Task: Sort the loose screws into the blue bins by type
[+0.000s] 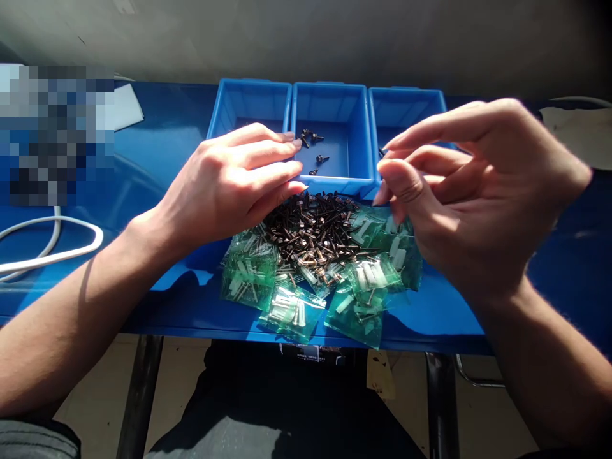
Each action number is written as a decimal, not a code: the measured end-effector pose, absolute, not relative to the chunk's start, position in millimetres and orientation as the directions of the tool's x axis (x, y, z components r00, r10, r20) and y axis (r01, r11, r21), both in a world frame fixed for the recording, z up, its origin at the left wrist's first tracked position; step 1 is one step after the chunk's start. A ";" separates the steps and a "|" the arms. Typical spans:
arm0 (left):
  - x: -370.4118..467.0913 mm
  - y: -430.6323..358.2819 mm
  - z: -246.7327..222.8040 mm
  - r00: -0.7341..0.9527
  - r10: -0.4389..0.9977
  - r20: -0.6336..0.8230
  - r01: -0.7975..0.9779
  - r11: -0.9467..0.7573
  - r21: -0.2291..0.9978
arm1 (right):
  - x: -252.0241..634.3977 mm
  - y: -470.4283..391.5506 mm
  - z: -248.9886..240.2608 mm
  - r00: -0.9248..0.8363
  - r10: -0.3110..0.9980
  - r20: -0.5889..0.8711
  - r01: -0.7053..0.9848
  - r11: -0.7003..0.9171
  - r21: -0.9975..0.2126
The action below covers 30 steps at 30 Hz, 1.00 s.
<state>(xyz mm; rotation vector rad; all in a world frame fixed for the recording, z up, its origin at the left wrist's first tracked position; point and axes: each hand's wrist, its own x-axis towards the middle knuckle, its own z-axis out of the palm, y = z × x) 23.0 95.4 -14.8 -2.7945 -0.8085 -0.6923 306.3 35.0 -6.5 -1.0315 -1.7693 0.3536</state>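
Middle open-topped bin of blue plastic (335,115), on a blue, smooth-topped surface (167,115); inside, a few small dark metal hex-head screws (322,159).
Matching blue bins to either side of the middle bin: left bin (253,105), right bin (406,108).
Dense heap of dark metal screws (315,233), just in front of the middle bin.
Several green, clear-film packets of white plugs and pale screws (248,274), around the near side of the heap, farther from the middle bin.
Bare left hand (243,172), at the left wall of the middle bin: fingers stretched side by side, grip slack, no held item visible.
Bare right hand (459,172), past the right wall of the middle bin: thumb and forefinger nearly together, a dark sliver at the tips; cannot tell whether clamped on a screw.
White looped cable (57,260), well left of the middle bin.
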 end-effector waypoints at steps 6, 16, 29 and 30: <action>21.2 95.8 -16.4 0.773 0.415 0.479 0.512 -0.855 -0.086 | 330.7 58.1 -8.5 -0.069 0.716 0.695 0.765 0.485 -0.424; 22.8 95.9 -17.2 0.772 0.381 0.509 0.503 -0.856 -0.121 | 323.3 50.3 -10.5 -0.672 0.472 0.570 0.483 0.863 -0.146; 23.1 94.9 -17.0 0.748 0.452 0.486 0.528 -0.849 -0.023 | 313.8 48.8 -16.7 -0.804 0.426 0.415 0.405 0.903 -0.143; 23.0 95.0 -17.6 0.750 0.443 0.491 0.524 -0.851 -0.031 | 313.2 48.7 -17.3 -0.807 0.426 0.409 0.408 0.903 -0.135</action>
